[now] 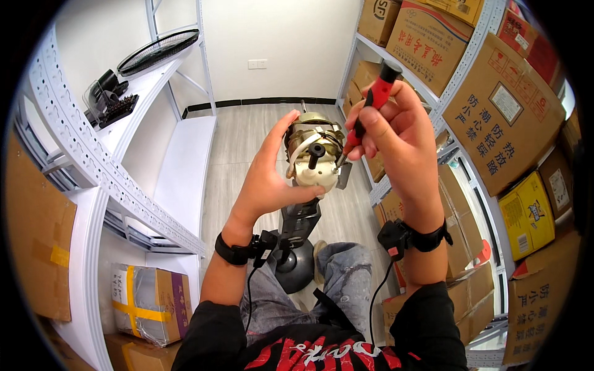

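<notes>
In front of me stands a fan motor (307, 167) with its housing off, showing a cream gear cover, a black knob (316, 152) and a white wire. It sits on a black stand (299, 224) with a round base (294, 269). My left hand (267, 177) is wrapped round the motor's left side, thumb along its near edge. My right hand (402, 133) grips a red and black screwdriver (376, 99), handle tilted up. The screwdriver's tip reaches down to the right side of the gear cover; whether it sits in a screw I cannot tell.
On the left, a white shelf (139, 117) holds a black fan grille (158, 52) and a rack of small dark parts (110, 102). A taped box (148, 303) lies lower down. Cardboard boxes (504, 114) fill the shelving on the right. A white wall (278, 37) closes the far end.
</notes>
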Available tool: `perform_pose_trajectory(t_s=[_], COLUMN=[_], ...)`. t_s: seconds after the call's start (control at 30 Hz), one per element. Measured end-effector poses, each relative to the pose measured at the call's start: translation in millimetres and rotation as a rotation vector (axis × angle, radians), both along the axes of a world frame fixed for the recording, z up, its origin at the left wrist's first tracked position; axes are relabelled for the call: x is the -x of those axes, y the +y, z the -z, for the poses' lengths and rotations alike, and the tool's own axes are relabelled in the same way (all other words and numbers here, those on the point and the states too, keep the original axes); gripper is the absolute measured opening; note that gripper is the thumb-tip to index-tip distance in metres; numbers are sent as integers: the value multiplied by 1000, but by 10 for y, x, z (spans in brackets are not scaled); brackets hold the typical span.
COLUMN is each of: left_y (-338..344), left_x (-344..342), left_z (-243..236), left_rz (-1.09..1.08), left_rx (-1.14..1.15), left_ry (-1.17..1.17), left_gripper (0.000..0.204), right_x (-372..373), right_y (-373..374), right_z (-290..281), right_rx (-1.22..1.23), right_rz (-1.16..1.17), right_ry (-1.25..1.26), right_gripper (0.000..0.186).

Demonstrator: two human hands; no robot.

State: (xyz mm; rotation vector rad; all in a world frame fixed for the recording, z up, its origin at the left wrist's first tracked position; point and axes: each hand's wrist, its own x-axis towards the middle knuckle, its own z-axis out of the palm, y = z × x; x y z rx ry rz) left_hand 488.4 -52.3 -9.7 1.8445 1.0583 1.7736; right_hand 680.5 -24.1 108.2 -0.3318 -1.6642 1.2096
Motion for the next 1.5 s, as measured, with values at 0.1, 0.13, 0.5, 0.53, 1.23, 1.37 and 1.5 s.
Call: perform_pose_trajectory(t_s=[0.1, 0.13, 0.5, 0.53, 1.23, 1.37, 1.5], left_y=[4, 3, -9, -6, 4, -9, 10], left_x=[9, 9, -17, -24, -11, -5, 14], left_z=[0, -2, -25, -20, 2, -16, 6], left_rz=[0, 2, 36, 16, 14, 10, 11], left_rx=[4, 6, 38, 12, 34, 35, 28], left_ry=[-8, -12, -14, -18, -38, -27, -35], left_gripper=[111, 111, 115, 113, 112, 113, 112], right_x=[37, 67, -110, -126, 22, -57, -149], right_y=[-53, -37, 176, 167, 151, 226, 313], right_z=[46, 53, 46, 49, 78, 76, 20], right_rx=[-51, -3, -87, -101, 45, -79, -45], right_rz=[80, 74, -72, -92, -20, -222, -398], right_ry=[-12, 41, -19, -25, 94, 24, -89], right_gripper=[21, 23, 9, 9, 19, 9, 17])
